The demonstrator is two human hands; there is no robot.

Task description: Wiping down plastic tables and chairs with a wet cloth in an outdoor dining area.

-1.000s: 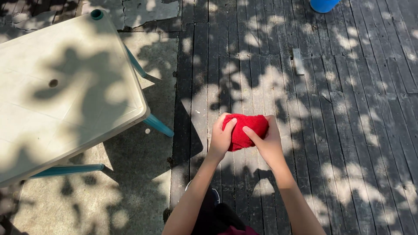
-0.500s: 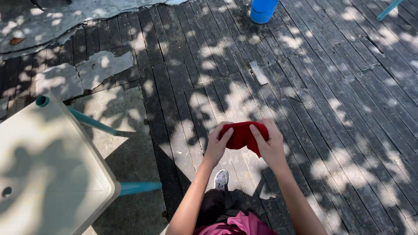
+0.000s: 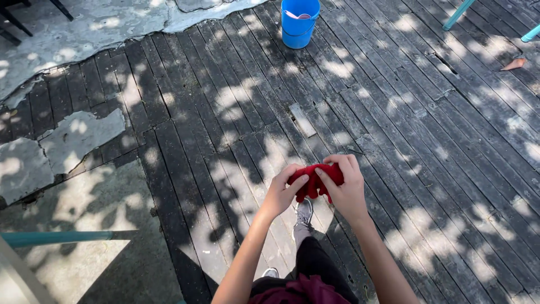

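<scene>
A crumpled red cloth (image 3: 313, 182) is bunched between both of my hands, in front of my body above the dark wooden deck. My left hand (image 3: 282, 192) grips its left side with the fingers curled around it. My right hand (image 3: 347, 188) closes over its right and top part. Most of the cloth is hidden inside my fingers. Below my hands I see my grey shoe (image 3: 304, 213) on the planks.
A blue bucket (image 3: 299, 23) stands far ahead on the deck. A loose short plank (image 3: 302, 120) lies between it and me. Cracked concrete patches (image 3: 79, 135) lie at left. A teal table leg (image 3: 62, 237) crosses the lower left; more teal legs (image 3: 458, 14) stand top right.
My view has swung right and forward: the pale table has slid out of the frame at left and the blue bucket has come into sight. Both hands still hold the red cloth, now more bunched.
</scene>
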